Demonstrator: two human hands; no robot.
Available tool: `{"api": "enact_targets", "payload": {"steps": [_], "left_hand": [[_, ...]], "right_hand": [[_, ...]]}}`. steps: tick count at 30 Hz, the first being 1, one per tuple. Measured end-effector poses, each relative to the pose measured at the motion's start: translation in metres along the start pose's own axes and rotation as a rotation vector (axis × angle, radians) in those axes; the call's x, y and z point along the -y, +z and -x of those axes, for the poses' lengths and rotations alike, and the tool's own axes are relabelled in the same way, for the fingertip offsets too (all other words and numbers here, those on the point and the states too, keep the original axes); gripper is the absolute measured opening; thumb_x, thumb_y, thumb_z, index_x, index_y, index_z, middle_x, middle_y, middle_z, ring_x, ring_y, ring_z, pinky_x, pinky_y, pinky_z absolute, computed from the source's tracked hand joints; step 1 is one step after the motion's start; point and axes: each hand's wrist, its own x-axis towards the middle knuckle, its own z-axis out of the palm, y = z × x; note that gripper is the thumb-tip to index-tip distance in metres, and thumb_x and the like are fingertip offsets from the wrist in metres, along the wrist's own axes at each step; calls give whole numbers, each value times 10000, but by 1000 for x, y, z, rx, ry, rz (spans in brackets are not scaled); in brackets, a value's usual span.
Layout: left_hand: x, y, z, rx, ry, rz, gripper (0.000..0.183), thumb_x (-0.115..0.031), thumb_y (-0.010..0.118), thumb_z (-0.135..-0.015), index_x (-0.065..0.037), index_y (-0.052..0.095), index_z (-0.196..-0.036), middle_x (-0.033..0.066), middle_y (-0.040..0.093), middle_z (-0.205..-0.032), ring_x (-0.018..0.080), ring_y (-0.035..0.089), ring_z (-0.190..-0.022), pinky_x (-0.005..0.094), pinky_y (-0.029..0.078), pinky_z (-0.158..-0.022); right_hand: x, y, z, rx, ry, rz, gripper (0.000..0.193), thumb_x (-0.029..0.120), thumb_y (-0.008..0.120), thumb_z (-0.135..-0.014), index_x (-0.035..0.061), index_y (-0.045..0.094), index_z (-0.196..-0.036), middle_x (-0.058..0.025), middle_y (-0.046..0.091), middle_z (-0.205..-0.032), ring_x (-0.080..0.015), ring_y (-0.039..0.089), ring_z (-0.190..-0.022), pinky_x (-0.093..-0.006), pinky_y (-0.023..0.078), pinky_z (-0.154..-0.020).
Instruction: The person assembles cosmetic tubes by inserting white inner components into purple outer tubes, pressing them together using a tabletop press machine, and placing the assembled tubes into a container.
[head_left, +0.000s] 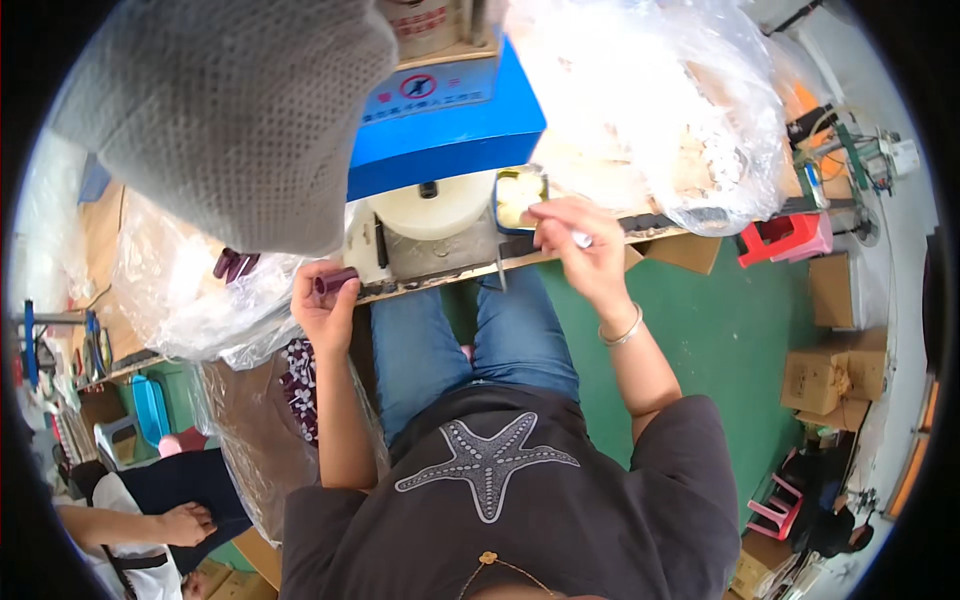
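My left hand (325, 315) is closed around a short dark purple tube (336, 281), its open end showing, just left of the machine's base. Between the bent fingers of my right hand (588, 255) is a small white cylindrical piece (581, 239). That hand is over the bench's front edge, beside a small blue tray (546, 185) of pale yellowish pieces (518, 192). Between my hands sits a blue machine (450, 140) with a round white disc (430, 212) under its housing.
Grey mesh-like fabric (230, 120) hides much of the upper left. Clear plastic sheeting (640, 100) covers the bench at right. More purple tubes (236, 265) lie at left; below them, a plastic-lined box (250, 430) holds purple-and-white pieces. Another person's hand (188, 524) is lower left.
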Motion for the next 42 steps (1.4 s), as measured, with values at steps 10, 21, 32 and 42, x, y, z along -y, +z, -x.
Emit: {"api": "enact_targets", "payload": {"steps": [10,21,32,42], "left_hand": [[-8,6,1,-16,-13,50,293,36,708,-824,-2,547,-1066,20,598,-942,74,582,-837,201,478,-748],[-6,8,1,22,19,38,282,15,709,-833,-2,550,-1065,15,578,-949,64,562,-832,209,468,-729],[-7,9,0,43,61,13,266,28,711,-809,9,567,-1032,23,593,-893,62,557,-795,203,453,-692],[-9,12,0,53,106,-178,280,-43,768,-777,-5,598,-996,16,618,-809,61,573,-716,209,465,-651]], "right_hand": [[11,67,-8,346,169,101,193,173,556,-967,11,508,-1059,-119,624,-778,-240,621,-708,-330,468,-642],[-35,95,-12,294,-243,540,271,186,566,-942,-3,567,-1136,-200,597,-1121,-403,499,-1133,-495,329,-993],[-33,77,-16,419,-198,741,330,239,558,-944,53,530,-1215,-160,563,-1146,-351,459,-1140,-490,283,-993],[-21,83,-24,494,-173,680,144,183,569,-930,57,574,-1000,-104,571,-947,-314,513,-979,-429,340,-893]]}}
